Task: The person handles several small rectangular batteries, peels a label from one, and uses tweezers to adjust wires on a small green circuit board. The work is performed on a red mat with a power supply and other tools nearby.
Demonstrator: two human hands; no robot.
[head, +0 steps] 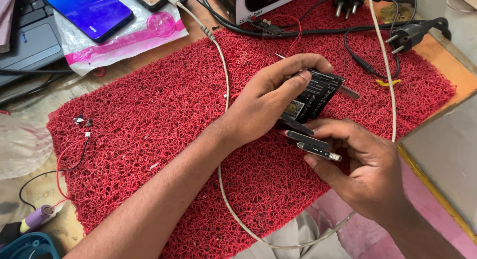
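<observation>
The left hand pinches a flat black battery pack by its edges above the red mesh mat; the pack looks light, rigid and puncture-prone, best held at the rim. The right hand is curled tight round slim metal-tipped probes just below the pack; a white cable crosses the mat.

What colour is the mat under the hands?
Red, a looped mesh mat; the head view shows it.
</observation>
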